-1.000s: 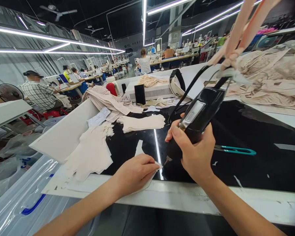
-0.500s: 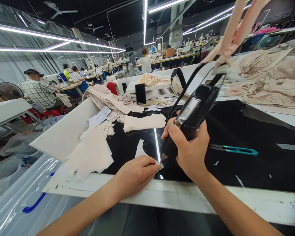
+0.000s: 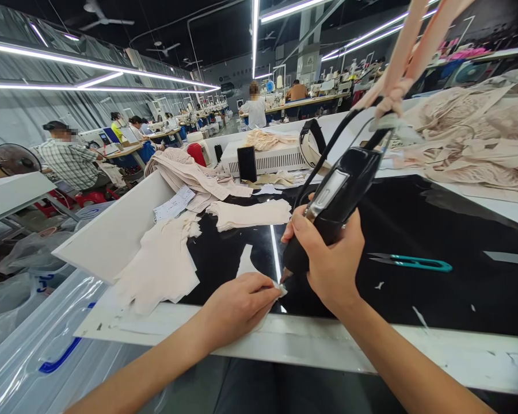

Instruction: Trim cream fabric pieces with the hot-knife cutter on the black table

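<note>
Head view: the right hand is wrapped round the body of a black tool, thumb on the near side and fingers closed behind it. The tool leans, its upper end away to the right and its tip down at the left, probably so that the tip can meet the work while the wrist stays clear. Its cord loops up beside it, and a knotted pink strap rises from its upper end, seemingly to carry some of the weight.

The left hand lies low over the near edge of the black mat, thumb and forefinger pinched together on the cloth. Only a small corner pokes out beyond the fingertips, likely to hold that spot steady and bare for the tip, which is right at it; whether they touch, I cannot tell. A pale piece shows just beyond the knuckles; the hand hides whether it joins that corner.

Cut pieces lie to the left, with a neat stack beyond, perhaps placed there for easy reach. Teal snips rest on the mat, right of the tool.
</note>
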Tool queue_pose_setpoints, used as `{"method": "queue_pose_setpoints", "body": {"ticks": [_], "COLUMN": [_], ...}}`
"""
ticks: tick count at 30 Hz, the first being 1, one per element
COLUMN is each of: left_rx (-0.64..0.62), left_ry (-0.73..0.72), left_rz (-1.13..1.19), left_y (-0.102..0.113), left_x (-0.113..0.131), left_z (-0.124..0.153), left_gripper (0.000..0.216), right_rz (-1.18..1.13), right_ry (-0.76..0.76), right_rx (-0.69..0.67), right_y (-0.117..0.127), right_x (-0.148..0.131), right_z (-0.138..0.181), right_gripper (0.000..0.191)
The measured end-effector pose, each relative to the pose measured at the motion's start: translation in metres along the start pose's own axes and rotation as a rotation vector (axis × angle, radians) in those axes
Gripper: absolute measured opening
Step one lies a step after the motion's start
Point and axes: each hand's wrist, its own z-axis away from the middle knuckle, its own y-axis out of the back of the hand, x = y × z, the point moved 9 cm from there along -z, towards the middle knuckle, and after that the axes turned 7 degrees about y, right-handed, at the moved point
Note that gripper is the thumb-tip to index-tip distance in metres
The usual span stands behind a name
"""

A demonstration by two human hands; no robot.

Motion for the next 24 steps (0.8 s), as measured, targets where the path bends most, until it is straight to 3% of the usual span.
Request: {"method": "queue_pose_setpoints", "body": {"ticks": [16,24], "left_rx": [-0.026,0.013], "left_ry": [0.024,0.024], "left_rz": [0.019,0.091], "left_y": [-0.005,0.012], "left_x": [-0.003,-0.013], "left_z": [0.002,0.005], "left_gripper": [0.029,0.031], "right_rz": [0.033,0.168], "right_ry": [0.007,0.072], "right_rx": [-0.014,-0.055], "right_y": [-0.004,0.015], "right_x": [0.001,-0.010], "right_z": [0.001,-0.013], "right_gripper": [0.030,0.046]}}
